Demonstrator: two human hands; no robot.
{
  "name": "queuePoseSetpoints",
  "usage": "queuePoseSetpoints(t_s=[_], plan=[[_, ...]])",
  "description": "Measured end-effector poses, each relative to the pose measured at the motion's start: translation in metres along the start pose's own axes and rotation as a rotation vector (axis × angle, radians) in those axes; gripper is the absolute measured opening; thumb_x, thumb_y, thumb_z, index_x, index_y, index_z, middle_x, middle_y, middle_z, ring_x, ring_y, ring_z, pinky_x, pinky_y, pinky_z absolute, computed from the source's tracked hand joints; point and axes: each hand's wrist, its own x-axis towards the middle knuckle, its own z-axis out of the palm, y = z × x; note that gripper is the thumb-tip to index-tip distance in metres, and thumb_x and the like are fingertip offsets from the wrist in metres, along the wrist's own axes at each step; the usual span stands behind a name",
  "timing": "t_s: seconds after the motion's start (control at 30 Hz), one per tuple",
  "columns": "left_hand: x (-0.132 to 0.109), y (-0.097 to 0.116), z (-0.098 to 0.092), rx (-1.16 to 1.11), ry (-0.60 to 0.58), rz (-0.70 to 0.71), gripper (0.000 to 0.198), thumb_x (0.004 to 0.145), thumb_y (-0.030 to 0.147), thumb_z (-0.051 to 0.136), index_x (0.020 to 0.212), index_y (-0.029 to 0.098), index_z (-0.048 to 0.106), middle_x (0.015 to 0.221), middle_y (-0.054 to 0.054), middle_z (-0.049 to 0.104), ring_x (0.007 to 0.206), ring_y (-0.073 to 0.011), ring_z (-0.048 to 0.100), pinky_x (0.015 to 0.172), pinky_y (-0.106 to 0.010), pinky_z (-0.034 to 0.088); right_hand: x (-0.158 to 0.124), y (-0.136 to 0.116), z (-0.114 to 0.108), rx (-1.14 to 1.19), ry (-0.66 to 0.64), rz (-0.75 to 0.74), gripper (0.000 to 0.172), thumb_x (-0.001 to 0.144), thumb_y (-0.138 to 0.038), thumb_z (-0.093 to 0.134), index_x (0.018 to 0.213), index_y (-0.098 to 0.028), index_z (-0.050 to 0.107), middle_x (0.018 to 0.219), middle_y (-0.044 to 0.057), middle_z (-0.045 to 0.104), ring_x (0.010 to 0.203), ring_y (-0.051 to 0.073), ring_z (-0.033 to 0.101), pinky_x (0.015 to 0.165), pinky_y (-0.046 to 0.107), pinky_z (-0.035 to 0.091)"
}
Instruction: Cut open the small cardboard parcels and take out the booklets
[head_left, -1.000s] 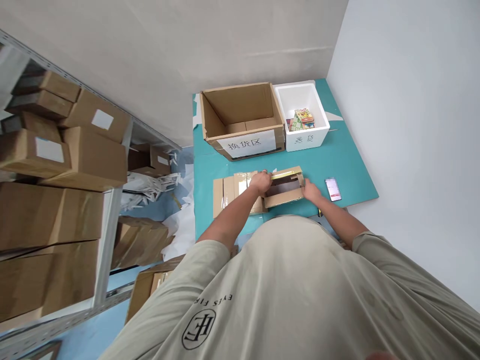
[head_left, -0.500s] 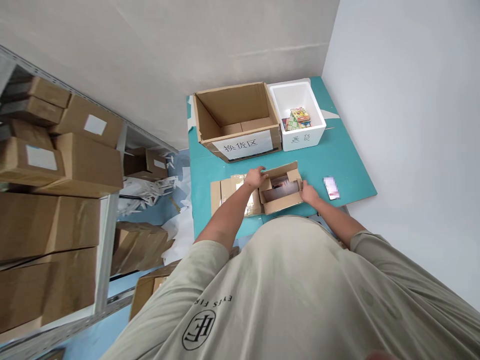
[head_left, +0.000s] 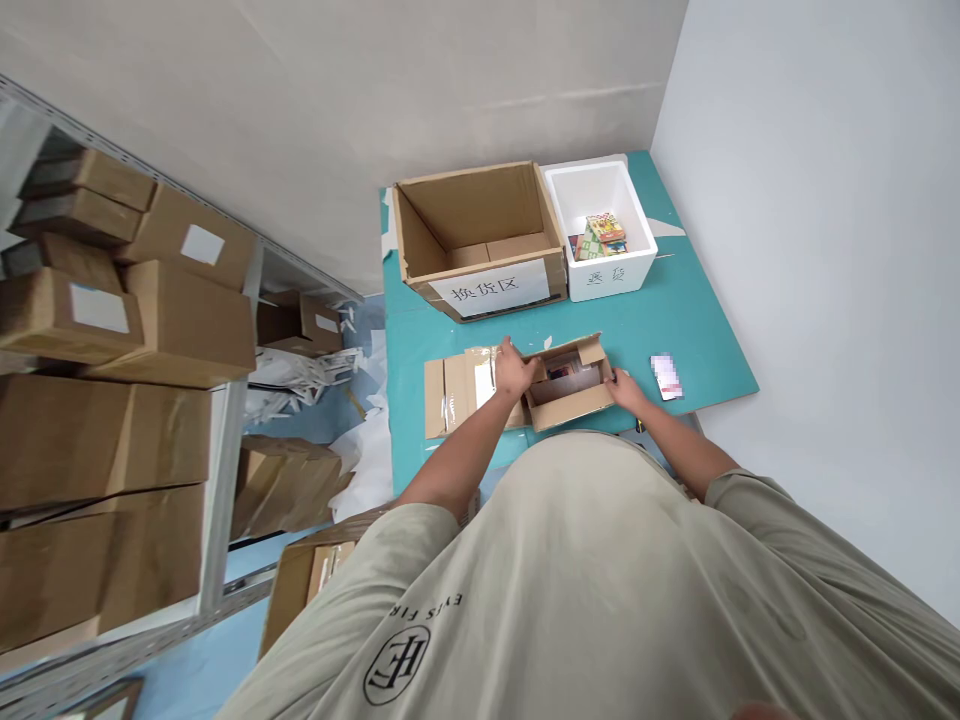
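Note:
A small open cardboard box (head_left: 571,397) sits on the teal table (head_left: 675,320) right in front of me, with dark items showing inside it. My left hand (head_left: 514,370) grips the box's left end, fingers curled over the edge by the left flap. My right hand (head_left: 624,389) holds the box's right end, fingers closed on the corner. Under and left of the box lies a flattened piece of cardboard (head_left: 457,392) with clear tape on it.
A large open carton (head_left: 480,238) with a white label stands at the table's back, beside a white foam box (head_left: 604,228) holding colourful packs. A phone (head_left: 666,376) lies right of my hand. Shelves stacked with cartons (head_left: 112,330) fill the left; paper scraps (head_left: 307,372) litter the floor.
The small box's top flaps have been folded open, showing the contents. My left hand moved from the top flap to the left end; my right hand stays at the right end.

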Motion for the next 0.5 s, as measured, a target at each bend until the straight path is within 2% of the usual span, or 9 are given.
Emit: queuePoseSetpoints(t_s=[0.1, 0.17, 0.23, 0.33, 0.4, 0.5], plan=[[-0.012, 0.004, 0.006, 0.099, -0.004, 0.000, 0.120, 0.100, 0.064, 0.083, 0.188, 0.009, 0.023, 0.172, -0.037, 0.056, 0.155, -0.0528, 0.063, 0.120, -0.057, 0.058, 0.000, -0.003, 0.000, -0.003, 0.002, 0.027, 0.043, 0.122, -0.033, 0.048, 0.156, -0.014, 0.068, 0.149, 0.021, 0.082, 0.139, 0.033, 0.076, 0.113, 0.036, 0.058], [-0.013, 0.006, 0.008, 0.123, -0.031, -0.037, 0.127, 0.098, 0.068, 0.084, 0.189, 0.009, 0.020, 0.171, -0.040, 0.056, 0.148, -0.0549, 0.068, 0.114, -0.058, 0.060, 0.001, -0.005, 0.001, -0.007, 0.006, 0.032, 0.044, 0.123, -0.033, 0.047, 0.157, -0.014, 0.068, 0.148, 0.020, 0.082, 0.139, 0.033, 0.076, 0.114, 0.036, 0.057], [-0.012, 0.007, 0.008, 0.147, -0.062, -0.040, 0.127, 0.097, 0.068, 0.085, 0.191, 0.012, 0.021, 0.170, -0.039, 0.057, 0.142, -0.0538, 0.072, 0.109, -0.056, 0.062, 0.002, -0.005, 0.002, -0.018, 0.005, 0.030, 0.045, 0.123, -0.032, 0.046, 0.158, -0.014, 0.068, 0.148, 0.020, 0.082, 0.139, 0.032, 0.076, 0.114, 0.036, 0.057], [-0.009, 0.009, 0.009, 0.230, -0.114, 0.026, 0.127, 0.092, 0.068, 0.089, 0.191, 0.019, 0.025, 0.170, -0.037, 0.058, 0.137, -0.0530, 0.074, 0.103, -0.055, 0.064, 0.004, -0.004, 0.005, -0.033, 0.003, 0.020, 0.044, 0.124, -0.033, 0.046, 0.157, -0.014, 0.068, 0.148, 0.021, 0.082, 0.139, 0.033, 0.077, 0.112, 0.035, 0.058], [-0.011, 0.010, 0.011, 0.289, -0.148, 0.083, 0.125, 0.091, 0.067, 0.089, 0.190, 0.019, 0.029, 0.167, -0.037, 0.061, 0.136, -0.0535, 0.073, 0.100, -0.055, 0.064, 0.005, -0.001, 0.007, -0.029, 0.011, 0.011, 0.044, 0.124, -0.033, 0.047, 0.157, -0.014, 0.069, 0.147, 0.020, 0.083, 0.138, 0.033, 0.077, 0.111, 0.036, 0.059], [-0.015, 0.013, 0.012, 0.340, -0.174, 0.123, 0.111, 0.096, 0.054, 0.084, 0.187, 0.015, 0.034, 0.161, -0.039, 0.065, 0.133, -0.0521, 0.074, 0.098, -0.053, 0.064, 0.007, 0.002, 0.010, -0.025, 0.023, 0.009, 0.044, 0.123, -0.031, 0.048, 0.158, -0.014, 0.070, 0.146, 0.020, 0.084, 0.135, 0.033, 0.079, 0.110, 0.036, 0.061]])
